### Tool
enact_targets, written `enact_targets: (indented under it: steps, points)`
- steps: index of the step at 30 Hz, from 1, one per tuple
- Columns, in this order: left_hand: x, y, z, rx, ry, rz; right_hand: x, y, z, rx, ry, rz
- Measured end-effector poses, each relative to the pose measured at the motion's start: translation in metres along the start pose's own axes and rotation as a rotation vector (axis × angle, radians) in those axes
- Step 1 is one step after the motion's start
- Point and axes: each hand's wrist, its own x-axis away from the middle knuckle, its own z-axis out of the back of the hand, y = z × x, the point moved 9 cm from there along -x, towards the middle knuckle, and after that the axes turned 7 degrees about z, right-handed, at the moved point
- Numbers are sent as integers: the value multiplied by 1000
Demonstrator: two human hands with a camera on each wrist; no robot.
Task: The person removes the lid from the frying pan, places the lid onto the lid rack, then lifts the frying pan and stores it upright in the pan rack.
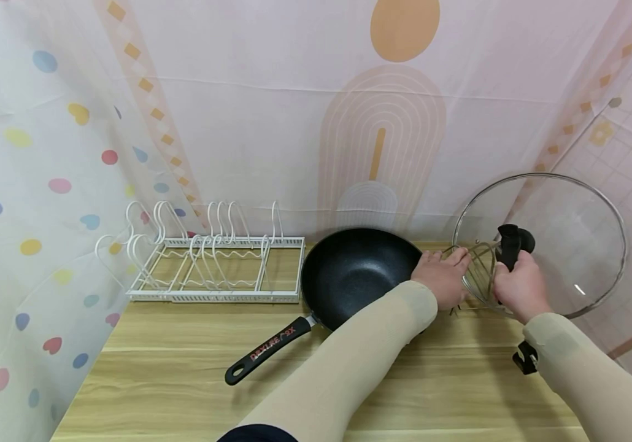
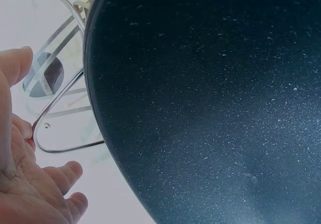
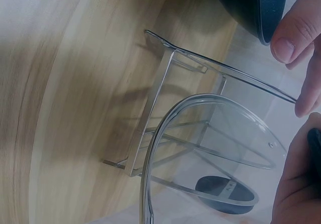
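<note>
Right hand (image 1: pixel 522 287) grips tilted glass lid (image 1: pixel 575 252) by its black handle (image 1: pixel 509 247), likely controlling its lean; left hand (image 1: pixel 444 277), fingers spread, touches wire rack (image 3: pixel 153 106) at right, presumably steadying it.

We count two hands (one left hand (image 1: pixel 442 281), one right hand (image 1: pixel 521 287)), one table (image 1: pixel 183 350), one black pan (image 1: pixel 357 270), one white rack (image 1: pixel 227 297) at its nine o'clock and, toward its three o'clock, one wire stand (image 3: pixel 157 91) and one glass lid (image 1: pixel 567 245).
</note>
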Motion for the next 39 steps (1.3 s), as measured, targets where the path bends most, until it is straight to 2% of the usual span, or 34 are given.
enact_targets:
  steps: [7,24,39]
  points:
    - [1,0,0,27,-17,9,-1,2,-5,-16,-17,-3]
    - [-1,-1,-3,19,1,-8,2,1,-10,35,-16,28]
    - [4,-4,-2,37,16,4,2,-4,-13,-15,-33,43]
